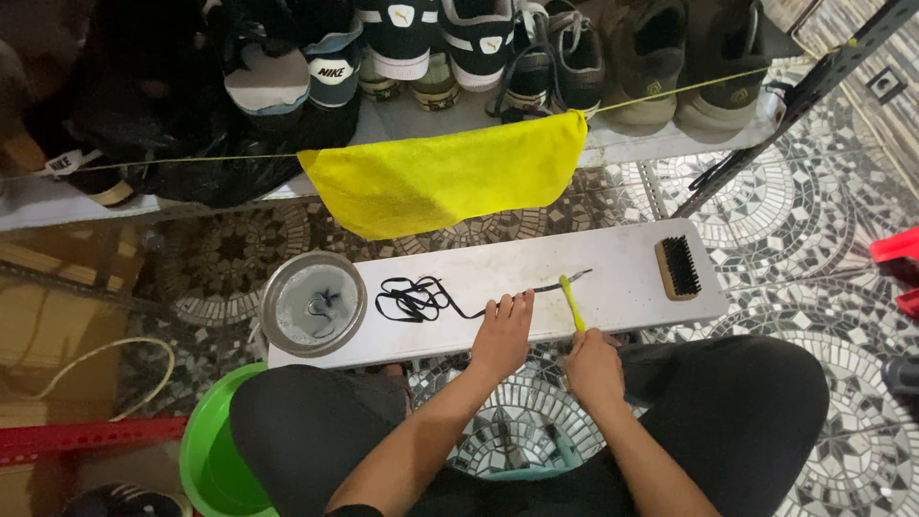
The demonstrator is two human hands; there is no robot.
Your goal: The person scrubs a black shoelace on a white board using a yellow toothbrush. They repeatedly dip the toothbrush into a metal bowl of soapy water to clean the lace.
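A black shoelace lies bunched on the white board, with one end stretched to the right. My left hand presses flat on that stretched part, fingers together. My right hand grips a yellow toothbrush whose head rests on the lace just right of my left fingers.
A metal bowl of murky water stands on the board's left end, a wooden brush with black bristles on its right end. A yellow cloth hangs on a string above. Several shoes line the shelf behind. A green basin sits by my left knee.
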